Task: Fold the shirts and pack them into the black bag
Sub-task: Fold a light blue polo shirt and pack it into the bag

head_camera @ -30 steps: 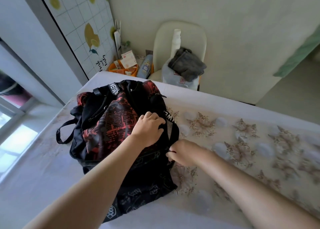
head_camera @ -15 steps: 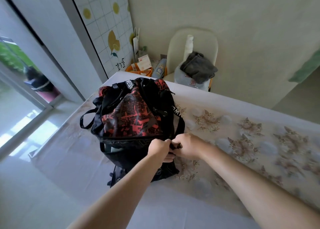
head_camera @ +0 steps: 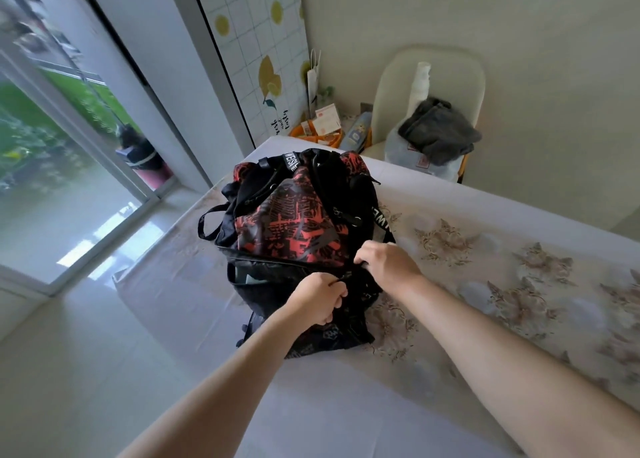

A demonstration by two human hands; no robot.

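The black bag (head_camera: 294,225) with red print lies on the table (head_camera: 485,222) near its left end. A zip opening runs across its near side, with a bit of pale fabric (head_camera: 247,279) showing inside at the left. My left hand (head_camera: 320,298) grips the bag's black fabric just below the opening. My right hand (head_camera: 384,263) pinches the bag at the right end of the zip; the zip pull itself is hidden by my fingers. The two hands are a little apart.
A floral cloth covers the table to the right. Beyond the far edge stands a cream chair (head_camera: 429,76) holding a grey garment (head_camera: 438,130) on a plastic bag. An orange basket (head_camera: 318,133) of small items sits by the wall. A glass door (head_camera: 52,166) is at the left.
My left hand came down from the top of the bag to its near edge by the zip. My right hand stayed at the zip's right end. The camera view swung left.
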